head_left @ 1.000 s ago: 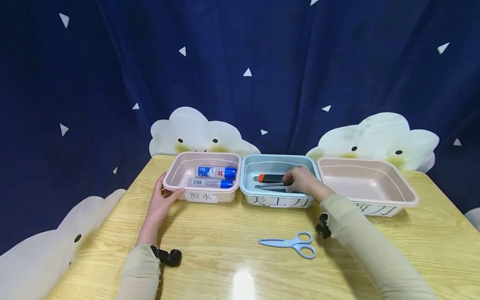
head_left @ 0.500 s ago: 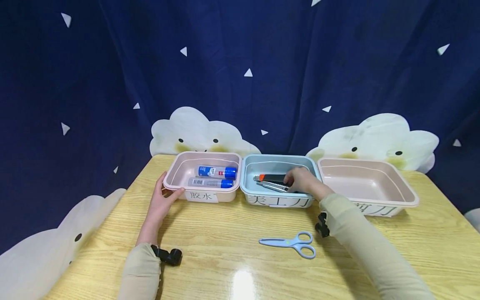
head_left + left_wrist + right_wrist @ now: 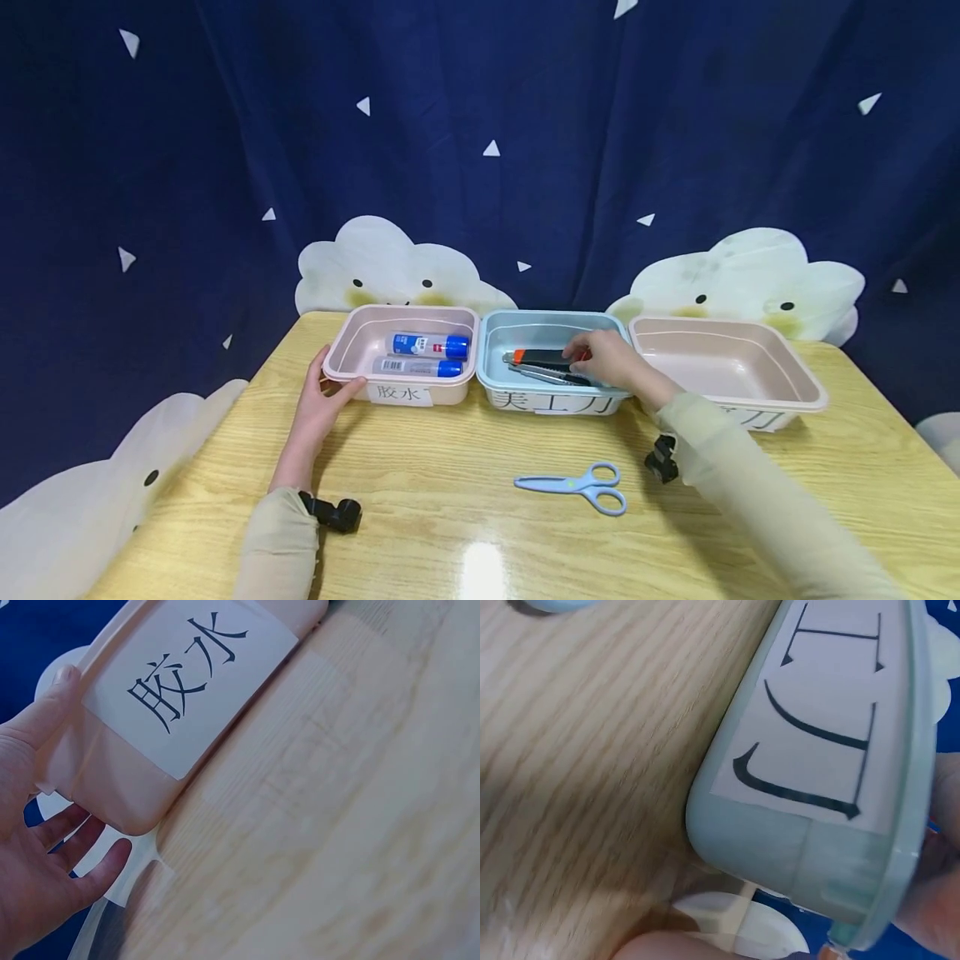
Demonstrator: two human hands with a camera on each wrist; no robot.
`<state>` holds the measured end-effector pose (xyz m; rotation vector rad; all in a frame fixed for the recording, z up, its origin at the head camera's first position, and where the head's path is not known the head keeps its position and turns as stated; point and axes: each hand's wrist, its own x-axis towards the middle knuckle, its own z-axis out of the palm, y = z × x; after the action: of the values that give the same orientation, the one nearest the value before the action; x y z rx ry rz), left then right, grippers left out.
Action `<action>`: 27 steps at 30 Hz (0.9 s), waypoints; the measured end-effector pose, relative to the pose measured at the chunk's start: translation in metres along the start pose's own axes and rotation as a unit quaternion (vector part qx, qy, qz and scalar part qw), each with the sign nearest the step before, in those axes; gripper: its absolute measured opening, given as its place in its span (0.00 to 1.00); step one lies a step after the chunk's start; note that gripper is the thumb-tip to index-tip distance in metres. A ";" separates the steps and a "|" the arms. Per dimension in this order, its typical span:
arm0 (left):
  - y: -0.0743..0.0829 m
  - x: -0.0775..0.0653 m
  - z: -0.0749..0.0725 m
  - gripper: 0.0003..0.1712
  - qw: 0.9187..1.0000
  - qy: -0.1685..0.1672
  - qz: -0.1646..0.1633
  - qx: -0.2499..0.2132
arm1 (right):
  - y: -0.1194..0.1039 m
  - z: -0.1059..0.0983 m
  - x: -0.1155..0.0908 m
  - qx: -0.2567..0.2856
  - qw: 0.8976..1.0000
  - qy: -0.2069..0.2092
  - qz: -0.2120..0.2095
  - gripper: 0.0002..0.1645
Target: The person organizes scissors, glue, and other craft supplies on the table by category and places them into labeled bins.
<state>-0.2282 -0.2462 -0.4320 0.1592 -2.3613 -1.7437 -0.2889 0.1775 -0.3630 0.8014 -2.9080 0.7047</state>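
My left hand [image 3: 318, 404] holds the front left corner of a pink bin [image 3: 459, 392], its thumb [image 3: 64, 682] on the rim and the other fingers round the side. Inside lie two blue-capped glue tubes, a blue-labelled one [image 3: 423, 345] and a clear one [image 3: 416, 367]. My right hand [image 3: 611, 358] reaches into the blue bin [image 3: 498, 321], finger and thumb pinching the handle end of an orange and black utility knife [image 3: 547, 358]. A thinner grey and black utility knife [image 3: 547, 375] lies in front of it. The bin's wall [image 3: 802, 847] mostly hides that hand in the right wrist view.
A second pink bin [image 3: 813, 392] stands right of the blue one, all three in a row with paper labels. Light-blue scissors [image 3: 577, 484] lie on the wooden table [image 3: 420, 500] in front. A dark blue curtain [image 3: 450, 67] hangs behind.
My right hand's fingers have shifted from the grey knife to the orange and black one. The grey knife has turned slightly and lies in the blue bin. My left hand stays put.
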 end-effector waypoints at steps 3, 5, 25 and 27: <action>-0.001 0.000 0.000 0.50 1.000 0.000 0.000 0.000 | -0.003 -0.002 -0.007 0.004 1.000 0.013 -0.022 0.09; -0.001 0.000 0.000 0.50 1.000 -0.002 -0.001 0.000 | -0.005 -0.003 -0.012 0.003 0.999 0.020 -0.033 0.08; -0.002 0.001 -0.002 0.50 1.000 -0.005 -0.005 0.007 | -0.027 -0.002 -0.069 0.027 0.995 0.034 -0.095 0.08; -0.001 0.001 -0.002 0.51 1.000 -0.006 -0.006 0.007 | -0.026 0.002 -0.074 0.025 0.994 0.028 -0.100 0.09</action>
<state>-0.2283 -0.2488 -0.4328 0.1657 -2.3862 -1.7385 -0.2121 0.1916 -0.3656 1.0419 -2.7195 0.7680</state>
